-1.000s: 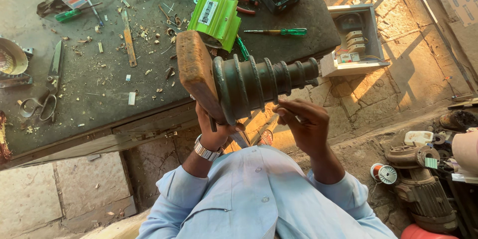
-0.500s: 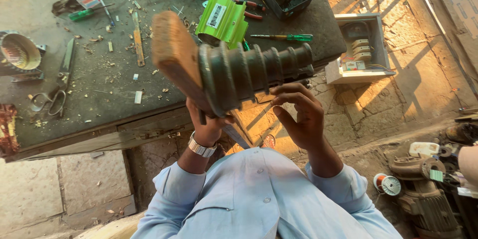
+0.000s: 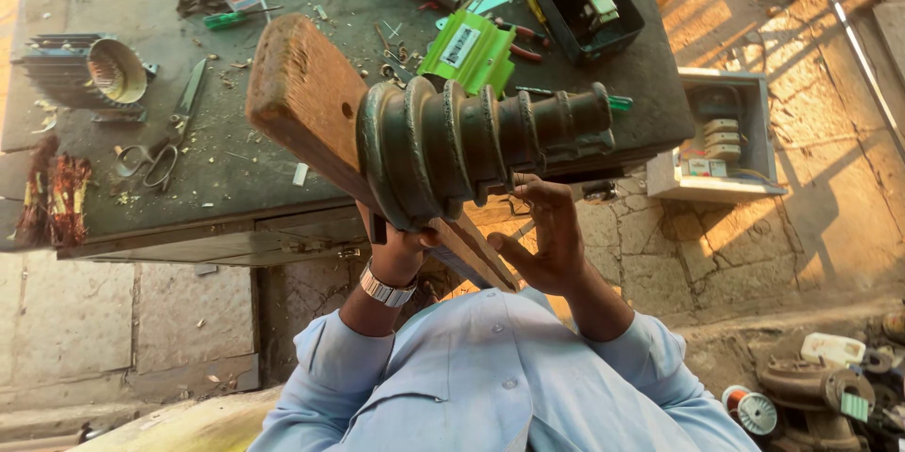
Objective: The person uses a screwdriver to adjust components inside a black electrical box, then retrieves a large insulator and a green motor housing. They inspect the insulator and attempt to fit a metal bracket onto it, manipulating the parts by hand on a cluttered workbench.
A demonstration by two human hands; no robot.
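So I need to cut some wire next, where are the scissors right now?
In the head view the scissors lie on the left part of the workbench, between the ribbed metal housing and the wooden board the person holds up.

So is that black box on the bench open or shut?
Open: the black box has no lid on, and its inside parts show.
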